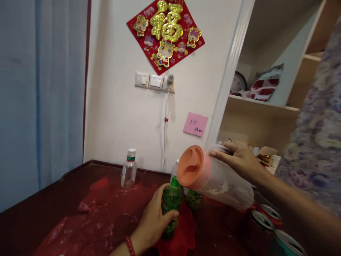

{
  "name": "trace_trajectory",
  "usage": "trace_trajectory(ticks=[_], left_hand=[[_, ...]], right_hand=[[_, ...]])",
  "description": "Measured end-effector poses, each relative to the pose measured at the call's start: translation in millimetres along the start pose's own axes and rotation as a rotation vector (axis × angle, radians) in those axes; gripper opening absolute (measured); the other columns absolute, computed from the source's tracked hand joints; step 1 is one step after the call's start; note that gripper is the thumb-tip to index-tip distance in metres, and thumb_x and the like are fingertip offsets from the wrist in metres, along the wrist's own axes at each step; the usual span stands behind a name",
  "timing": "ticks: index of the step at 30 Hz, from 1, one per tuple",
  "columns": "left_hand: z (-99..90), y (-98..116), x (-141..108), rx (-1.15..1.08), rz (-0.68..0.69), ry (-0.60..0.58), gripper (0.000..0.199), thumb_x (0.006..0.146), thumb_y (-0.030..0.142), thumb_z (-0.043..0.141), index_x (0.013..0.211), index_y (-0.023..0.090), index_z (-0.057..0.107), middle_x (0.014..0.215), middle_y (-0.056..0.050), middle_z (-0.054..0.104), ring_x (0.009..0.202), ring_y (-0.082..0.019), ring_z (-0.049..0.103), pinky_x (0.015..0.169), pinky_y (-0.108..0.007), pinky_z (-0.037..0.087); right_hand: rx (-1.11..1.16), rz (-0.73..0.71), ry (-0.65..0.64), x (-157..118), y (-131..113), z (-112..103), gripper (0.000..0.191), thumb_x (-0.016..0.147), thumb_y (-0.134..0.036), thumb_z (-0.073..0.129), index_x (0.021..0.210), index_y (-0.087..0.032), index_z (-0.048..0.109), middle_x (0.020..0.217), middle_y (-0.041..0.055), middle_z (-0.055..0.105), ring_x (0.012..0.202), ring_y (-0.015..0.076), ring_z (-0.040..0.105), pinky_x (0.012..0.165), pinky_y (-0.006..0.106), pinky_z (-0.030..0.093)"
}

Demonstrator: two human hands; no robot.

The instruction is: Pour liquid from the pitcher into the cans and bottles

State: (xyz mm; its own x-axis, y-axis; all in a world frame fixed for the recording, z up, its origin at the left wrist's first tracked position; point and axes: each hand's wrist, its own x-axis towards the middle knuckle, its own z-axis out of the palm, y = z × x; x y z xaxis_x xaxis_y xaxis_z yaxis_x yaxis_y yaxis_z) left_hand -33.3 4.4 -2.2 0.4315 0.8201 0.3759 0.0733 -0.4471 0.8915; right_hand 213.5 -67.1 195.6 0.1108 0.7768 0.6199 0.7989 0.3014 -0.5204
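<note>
My left hand (154,218), a red bead bracelet on its wrist, is wrapped round a green plastic bottle (172,199) with an uncapped mouth. By its handle, my right hand (237,156) grips a cloudy clear pitcher (229,186) with an orange lid (190,167). The pitcher is tipped nearly on its side, with the lid's lower edge close beside the bottle mouth. Whether they touch, or whether liquid is flowing, I cannot tell. Under the bottle lies a red scalloped mat (186,234). Behind it stands another green-labelled container (194,199), partly hidden.
A clear capped bottle (129,170) stands near the wall. Red plastic film (106,209) covers part of the dark table (26,220). Several opened cans (262,220) are at the lower right, under my right forearm. A white cord (164,142) hangs from the wall socket.
</note>
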Motion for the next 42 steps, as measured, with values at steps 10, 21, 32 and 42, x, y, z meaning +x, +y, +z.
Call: trace_trajectory(ticks=[10,21,32,42], left_hand=[[0.9,-1,4,-0.053,0.009,-0.009,0.071,0.076,0.034,0.068,0.140,0.024,0.041,0.148,-0.014,0.053,0.139,-0.034,0.047,0.119,-0.054,0.032],[-6.2,-5,11,0.085,-0.023,-0.042,0.070,0.079,0.036,0.070,0.139,0.020,0.039,0.144,-0.018,0.055,0.128,-0.035,0.056,0.112,-0.053,0.041],[-7.2,8,11,0.022,-0.061,-0.115,0.072,0.075,0.034,0.072,0.137,0.020,0.037,0.138,-0.016,0.058,0.132,-0.034,0.054,0.110,-0.049,0.044],[-6.7,4,12,0.002,-0.046,-0.096,0.070,0.076,0.033,0.075,0.136,0.021,0.040,0.137,-0.016,0.060,0.132,-0.038,0.054,0.111,-0.054,0.042]], right_hand=[[0.362,0.285,0.424,-82,65,13,0.060,0.074,-0.075,0.075,0.064,-0.020,0.052,0.056,-0.0043,0.038,0.050,0.0128,0.033,0.045,0.023,0.027],[0.496,0.447,0.627,-160,126,47,0.055,0.078,-0.073,0.073,0.068,-0.020,0.059,0.057,-0.0017,0.045,0.049,0.0165,0.040,0.043,0.027,0.033],[0.683,0.599,0.629,-193,157,66,0.054,0.074,-0.073,0.076,0.083,-0.021,0.064,0.060,-0.0014,0.051,0.050,0.0174,0.045,0.044,0.028,0.040],[0.207,0.223,0.932,-187,118,42,0.051,0.080,-0.056,0.077,0.109,-0.019,0.058,0.113,0.0092,0.060,0.104,0.0277,0.058,0.094,0.042,0.046]])
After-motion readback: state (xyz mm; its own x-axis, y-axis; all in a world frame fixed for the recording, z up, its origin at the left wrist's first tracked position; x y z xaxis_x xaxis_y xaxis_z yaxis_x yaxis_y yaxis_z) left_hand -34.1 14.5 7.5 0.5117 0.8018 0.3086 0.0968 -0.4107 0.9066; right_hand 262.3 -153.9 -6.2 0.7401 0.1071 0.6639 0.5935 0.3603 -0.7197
